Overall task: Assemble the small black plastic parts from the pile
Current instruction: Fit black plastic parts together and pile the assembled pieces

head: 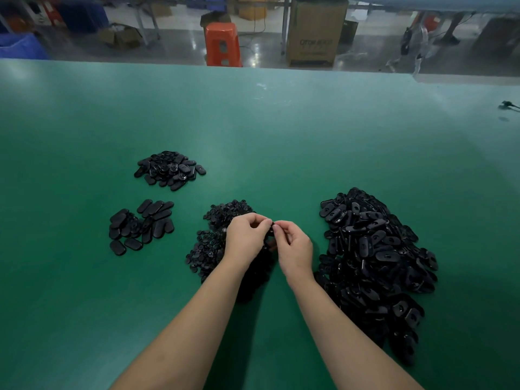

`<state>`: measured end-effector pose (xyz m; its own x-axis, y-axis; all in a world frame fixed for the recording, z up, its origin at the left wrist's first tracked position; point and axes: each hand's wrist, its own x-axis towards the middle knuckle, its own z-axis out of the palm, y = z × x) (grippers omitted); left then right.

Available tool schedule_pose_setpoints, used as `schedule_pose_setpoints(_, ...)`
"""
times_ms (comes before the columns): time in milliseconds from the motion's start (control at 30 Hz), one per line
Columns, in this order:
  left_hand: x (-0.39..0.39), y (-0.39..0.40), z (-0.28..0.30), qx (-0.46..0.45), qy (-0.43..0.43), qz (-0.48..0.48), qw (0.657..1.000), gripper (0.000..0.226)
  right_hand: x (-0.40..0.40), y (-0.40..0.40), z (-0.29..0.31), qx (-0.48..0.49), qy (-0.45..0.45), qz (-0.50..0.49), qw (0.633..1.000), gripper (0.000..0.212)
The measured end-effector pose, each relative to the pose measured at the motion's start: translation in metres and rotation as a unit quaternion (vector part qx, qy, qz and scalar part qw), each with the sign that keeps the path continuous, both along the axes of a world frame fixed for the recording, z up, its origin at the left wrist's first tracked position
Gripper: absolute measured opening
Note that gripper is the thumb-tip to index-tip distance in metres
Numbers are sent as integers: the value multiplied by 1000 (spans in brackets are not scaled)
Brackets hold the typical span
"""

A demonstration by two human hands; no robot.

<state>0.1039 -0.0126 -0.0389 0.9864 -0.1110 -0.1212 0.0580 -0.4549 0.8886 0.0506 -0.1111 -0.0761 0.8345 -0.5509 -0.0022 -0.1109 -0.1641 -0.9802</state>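
Both hands, left hand [247, 235] and right hand [295, 249], pinch one tiny black part [270, 230] together; looks light, stiff, best gripped by edges.

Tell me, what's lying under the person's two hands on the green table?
Under the left hand and right hand lies a pile of small round black parts on the green table. The wrists cover its middle. A black piece is pinched between the fingertips.

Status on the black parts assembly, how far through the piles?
Early. Done, apparently: two small heaps at the left, far and near. In hand: left hand and right hand pinch a small black part together. Left: the big oval-piece pile and the small-parts pile, both much larger.
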Motion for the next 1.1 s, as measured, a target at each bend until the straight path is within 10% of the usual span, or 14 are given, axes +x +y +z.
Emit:
schedule_pose_setpoints(333, -1, 4, 9, 208, -140, -95, 963, 12, 3, -1, -7, -20, 19, -2, 1000, 14)
schedule_pose_setpoints(1100, 5, -7, 6, 177, -46, -74, 980, 12, 2, 0, -6, -11, 18, -29, 999, 27)
